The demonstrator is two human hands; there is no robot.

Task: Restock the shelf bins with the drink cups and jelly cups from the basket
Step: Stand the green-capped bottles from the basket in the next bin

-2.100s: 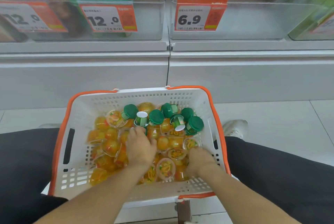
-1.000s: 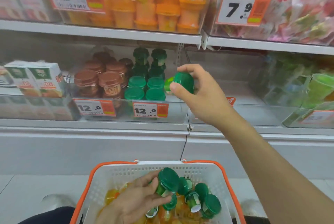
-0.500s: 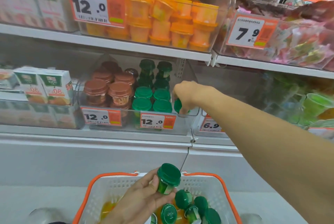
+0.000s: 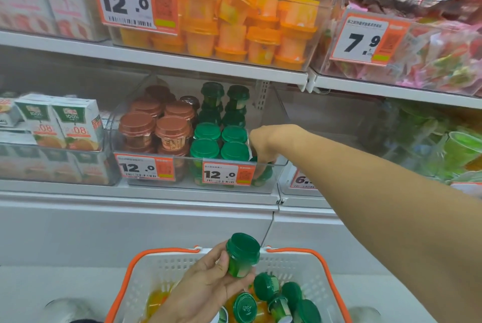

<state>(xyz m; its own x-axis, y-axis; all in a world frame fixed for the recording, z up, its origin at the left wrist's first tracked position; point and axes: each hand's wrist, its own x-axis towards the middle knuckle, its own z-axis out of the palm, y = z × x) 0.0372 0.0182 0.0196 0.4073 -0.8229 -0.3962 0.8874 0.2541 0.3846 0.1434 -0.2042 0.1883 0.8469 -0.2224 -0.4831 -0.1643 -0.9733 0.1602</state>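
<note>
In the clear bin (image 4: pixel 276 163), beside brown-lidded cups (image 4: pixel 156 127), right fingers (image 4: pixel 260 168) grip a green cup (image 4: pixel 264 176); left fingers (image 4: pixel 221 262) grip another (image 4: pixel 241 257).

R hand (image 4: pixel 262 145) lowered green cup (image 4: pixel 264 174) down into bin (image 4: pixel 276 166).

Bare forearms (image 4: pixel 365 179); possibly pale shoes (image 4: pixel 65 309) below.

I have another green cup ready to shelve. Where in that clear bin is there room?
Free: the right strip of the clear plastic bin, between the green-lidded drink cups and its right wall, behind the right hand now lowering a cup at the front corner. Crowded: the brown-lidded cups fill the left half.
</note>
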